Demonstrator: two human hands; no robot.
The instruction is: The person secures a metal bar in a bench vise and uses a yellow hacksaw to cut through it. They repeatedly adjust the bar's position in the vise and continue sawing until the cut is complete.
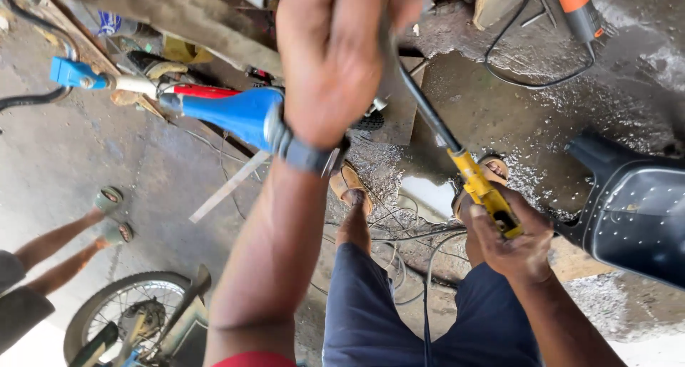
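Running from five o'clock up to eleven o'clock, the screwdriver (457, 160) has its yellow handle gripped by the right hand (510, 242), the left hand (332, 60) apparently clenched around its upper shaft.

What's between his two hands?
In the head view, a black rod with a yellow handle runs from the left hand down to the right hand.
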